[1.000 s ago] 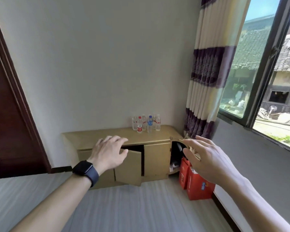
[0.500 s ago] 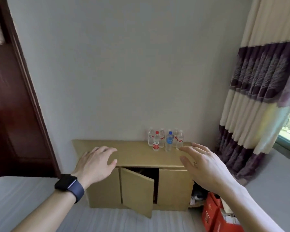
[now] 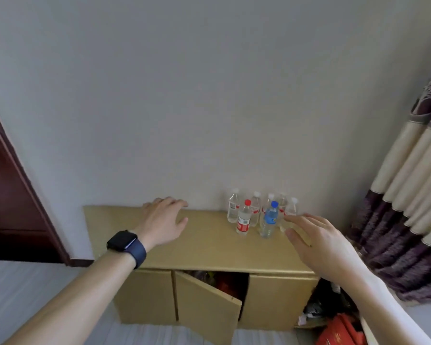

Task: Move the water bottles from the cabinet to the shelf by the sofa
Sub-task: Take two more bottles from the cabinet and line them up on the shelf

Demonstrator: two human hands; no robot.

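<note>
Closes in on the water bottles [image 3: 259,215], upright in a tight cluster on top of the tan cabinet [image 3: 209,247], back right, against the wall, none lifted yet. Brings the right hand [image 3: 316,242] up beside the blue-capped bottle [image 3: 269,221], fingers spread, gripping nothing, contact unclear; keeps the left hand [image 3: 163,222] open over bare top, well left of the cluster. Suggests a first grasp imminent, with every bottle still to carry.
</note>
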